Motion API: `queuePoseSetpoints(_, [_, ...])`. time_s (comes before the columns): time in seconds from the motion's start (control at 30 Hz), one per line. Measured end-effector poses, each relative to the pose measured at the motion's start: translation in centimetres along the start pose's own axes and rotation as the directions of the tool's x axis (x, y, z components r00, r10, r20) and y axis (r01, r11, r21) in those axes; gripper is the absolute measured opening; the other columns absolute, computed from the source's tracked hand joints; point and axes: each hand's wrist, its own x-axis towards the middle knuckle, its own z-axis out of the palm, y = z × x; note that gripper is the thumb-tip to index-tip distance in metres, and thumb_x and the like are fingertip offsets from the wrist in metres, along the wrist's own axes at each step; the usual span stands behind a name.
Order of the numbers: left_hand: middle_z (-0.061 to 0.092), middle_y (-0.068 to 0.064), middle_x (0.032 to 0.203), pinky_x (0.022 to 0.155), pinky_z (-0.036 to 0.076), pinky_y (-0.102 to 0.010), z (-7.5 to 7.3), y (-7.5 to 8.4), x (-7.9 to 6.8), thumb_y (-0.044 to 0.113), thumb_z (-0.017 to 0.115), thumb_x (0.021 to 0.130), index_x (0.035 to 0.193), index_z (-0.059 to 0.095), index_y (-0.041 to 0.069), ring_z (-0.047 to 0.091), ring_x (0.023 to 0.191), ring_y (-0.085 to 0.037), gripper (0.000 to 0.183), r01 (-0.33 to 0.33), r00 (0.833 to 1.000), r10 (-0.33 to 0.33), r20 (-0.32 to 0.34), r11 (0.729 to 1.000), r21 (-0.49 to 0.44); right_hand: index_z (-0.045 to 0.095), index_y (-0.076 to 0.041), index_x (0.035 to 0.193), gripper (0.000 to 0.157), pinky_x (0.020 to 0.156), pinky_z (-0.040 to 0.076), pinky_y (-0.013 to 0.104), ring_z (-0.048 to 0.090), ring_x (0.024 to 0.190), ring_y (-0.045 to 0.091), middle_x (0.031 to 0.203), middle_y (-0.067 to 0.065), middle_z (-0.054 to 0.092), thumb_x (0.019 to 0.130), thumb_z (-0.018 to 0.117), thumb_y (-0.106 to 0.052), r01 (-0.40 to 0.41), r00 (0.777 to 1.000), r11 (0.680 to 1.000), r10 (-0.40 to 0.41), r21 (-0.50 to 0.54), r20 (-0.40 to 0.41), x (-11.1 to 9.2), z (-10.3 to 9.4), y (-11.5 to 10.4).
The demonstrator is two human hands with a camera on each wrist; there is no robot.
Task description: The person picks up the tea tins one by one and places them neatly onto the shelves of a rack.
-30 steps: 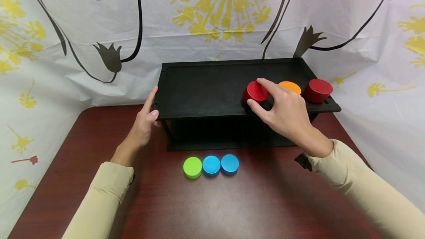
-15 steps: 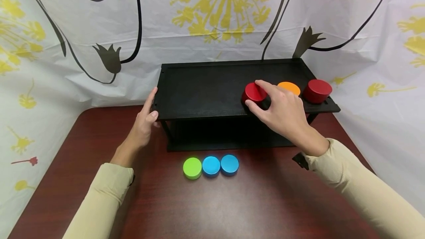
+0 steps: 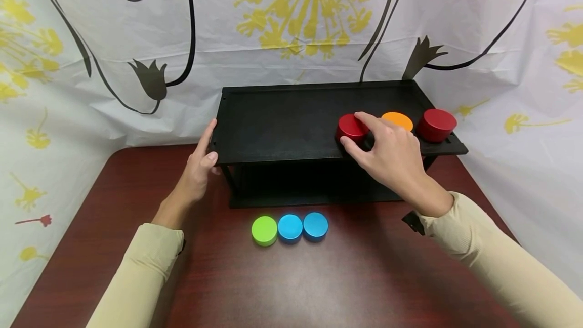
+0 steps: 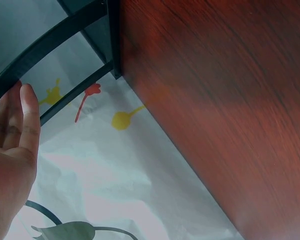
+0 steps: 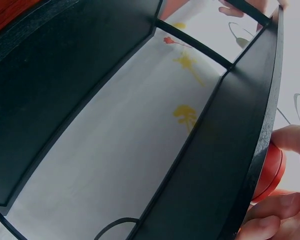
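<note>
In the head view, my right hand (image 3: 390, 150) grips a short red cylinder (image 3: 349, 128) with thumb and fingers, close over the front part of the black shelf's top (image 3: 273, 125). The right wrist view shows the same red cylinder (image 5: 271, 172) between thumb and fingers, just beyond the shelf's edge. My left hand (image 3: 195, 171) rests against the shelf's left end, its fingers straight. From the left wrist, that hand (image 4: 15, 145) is seen with fingertips at the shelf's end bar. An orange cylinder (image 3: 397, 120), partly hidden by my right hand, and another red cylinder (image 3: 436, 125) stand at the shelf's right.
A green cylinder (image 3: 264, 231) and two blue cylinders, a middle one (image 3: 289, 228) and a right one (image 3: 315, 226), stand in a row on the brown table (image 3: 291, 287) before the shelf. A patterned white cloth (image 3: 282, 24) hangs behind and at both sides.
The red cylinder in my right hand has shifted slightly left and down, then a touch back to the right. My left hand has stayed in place.
</note>
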Motion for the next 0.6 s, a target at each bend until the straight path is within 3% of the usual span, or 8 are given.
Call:
queuePoseSetpoints(0.33, [0.016, 0.008, 0.163, 0.070, 0.049, -0.041, 0.04, -0.08, 0.05, 0.031, 0.036, 0.093, 0.161, 0.016, 0.029, 0.035, 0.129, -0.024, 0.071, -0.004, 1.000, 0.004, 0.007, 1.000, -0.007, 0.067, -0.012, 0.129, 0.052, 0.051, 0.045, 0.043, 0.060, 0.071, 0.029, 0.105, 0.014, 0.073, 0.087, 0.070, -0.042, 0.001, 1.000, 1.000, -0.001, -0.014, -0.028, -0.12, 0.06, 0.23])
queuePoseSetpoints(0.6, [0.017, 0.007, 0.163, 0.070, 0.049, -0.040, -0.01, -0.07, 0.06, 0.031, 0.036, 0.093, 0.161, 0.016, 0.030, 0.038, 0.127, -0.023, 0.071, 0.004, 1.000, -0.004, 0.000, 1.000, -0.006, 0.067, -0.012, 0.129, 0.051, 0.053, 0.046, 0.045, 0.061, 0.074, 0.030, 0.108, 0.015, 0.072, 0.088, 0.069, -0.042, -0.005, 0.999, 1.000, 0.005, -0.012, -0.033, -0.17, 0.08, 0.22])
